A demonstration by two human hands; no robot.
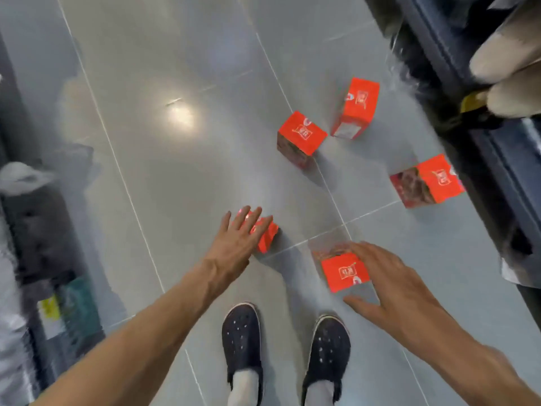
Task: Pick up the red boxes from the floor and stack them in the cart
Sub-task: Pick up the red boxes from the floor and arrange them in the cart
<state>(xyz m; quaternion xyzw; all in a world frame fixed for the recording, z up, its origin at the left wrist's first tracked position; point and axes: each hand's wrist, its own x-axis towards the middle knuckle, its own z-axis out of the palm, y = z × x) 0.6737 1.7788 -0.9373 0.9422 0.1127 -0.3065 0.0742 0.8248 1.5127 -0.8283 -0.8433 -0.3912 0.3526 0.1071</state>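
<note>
Five red boxes on bare floor tiles; left hand, right hand, each grip released, fingers spread.

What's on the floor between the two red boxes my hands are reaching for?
Nothing: in the head view, only bare grey floor tile with a grout line separates the box under the left hand from the box by the right hand.

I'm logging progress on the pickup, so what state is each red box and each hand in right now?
Red cardboard box under the left hand: on the grey tiled floor, fingers over it.
Red box by the right hand: on the floor, not lifted.
Middle red box: on the floor, untouched.
Far red box: on the floor, untouched.
Rightmost red box: on the floor, untouched.
Left hand: open.
Right hand: open, spread.
</note>
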